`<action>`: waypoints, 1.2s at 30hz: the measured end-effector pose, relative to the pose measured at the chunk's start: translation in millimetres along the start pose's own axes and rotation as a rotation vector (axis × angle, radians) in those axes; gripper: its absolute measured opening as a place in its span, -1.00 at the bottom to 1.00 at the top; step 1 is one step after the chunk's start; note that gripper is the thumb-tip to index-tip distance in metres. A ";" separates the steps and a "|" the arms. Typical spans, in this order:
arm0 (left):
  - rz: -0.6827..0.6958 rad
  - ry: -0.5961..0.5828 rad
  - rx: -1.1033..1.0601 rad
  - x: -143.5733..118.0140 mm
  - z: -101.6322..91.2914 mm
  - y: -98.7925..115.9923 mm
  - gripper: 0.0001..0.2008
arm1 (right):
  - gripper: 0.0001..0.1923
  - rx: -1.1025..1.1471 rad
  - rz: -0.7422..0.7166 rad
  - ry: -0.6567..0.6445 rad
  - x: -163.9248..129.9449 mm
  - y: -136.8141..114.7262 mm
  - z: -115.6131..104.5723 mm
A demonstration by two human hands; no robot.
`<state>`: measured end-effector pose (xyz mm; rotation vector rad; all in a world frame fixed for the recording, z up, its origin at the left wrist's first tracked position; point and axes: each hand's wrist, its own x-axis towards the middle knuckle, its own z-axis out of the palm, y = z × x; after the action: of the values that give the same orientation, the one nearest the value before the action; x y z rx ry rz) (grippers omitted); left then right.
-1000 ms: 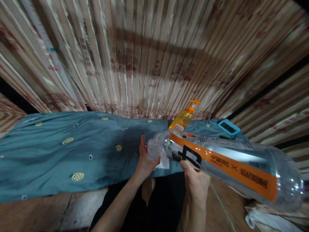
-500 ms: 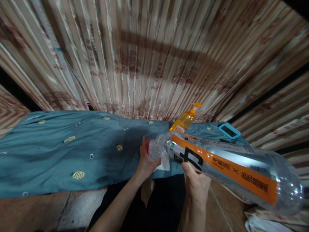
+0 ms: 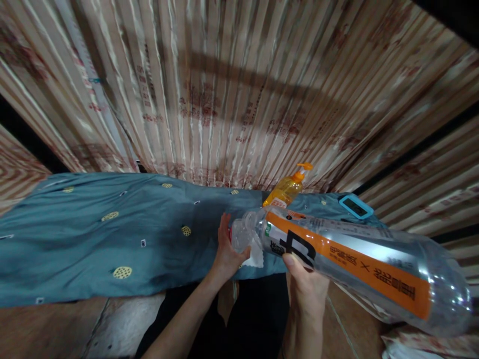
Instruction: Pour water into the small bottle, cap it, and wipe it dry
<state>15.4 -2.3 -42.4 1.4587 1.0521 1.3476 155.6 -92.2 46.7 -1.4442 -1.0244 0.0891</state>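
My right hand (image 3: 307,286) grips a large clear plastic bottle (image 3: 348,249) with an orange, silver and black label. Its thumb presses on the label. The bottle lies nearly sideways, its base toward the right and its neck toward the left. My left hand (image 3: 227,257) curls round a small clear plastic container (image 3: 242,234), with a bit of red showing by the fingers. The large bottle's neck meets or overlaps this container; I cannot tell whether they touch. Any liquid inside is hard to make out. A white piece of paper (image 3: 256,255) lies just below.
A yellow pump bottle (image 3: 286,189) stands on the teal patterned cloth (image 3: 149,259), behind the large bottle. Farther right lies a blue-framed device with a dark screen (image 3: 355,206). Pleated curtains (image 3: 224,99) hang behind the table. White bags (image 3: 411,344) sit at the lower right.
The whole view has shifted very slightly. Both hands keep their hold, and the large bottle and small container stay in nearly the same pose.
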 end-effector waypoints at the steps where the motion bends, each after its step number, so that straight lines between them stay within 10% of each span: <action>1: -0.004 -0.001 0.001 -0.2 -0.3 0.2 0.09 | -0.44 -0.001 0.004 -0.001 1.1 -0.9 -0.6; 36: -0.009 -0.003 -0.025 -0.7 1.6 4.8 0.09 | -0.58 -0.022 -0.062 -0.096 13.4 -1.1 -6.2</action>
<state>17.1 -4.4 -38.0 1.4356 1.0351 1.3474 166.8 -88.9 55.8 -1.4378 -1.1508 0.1032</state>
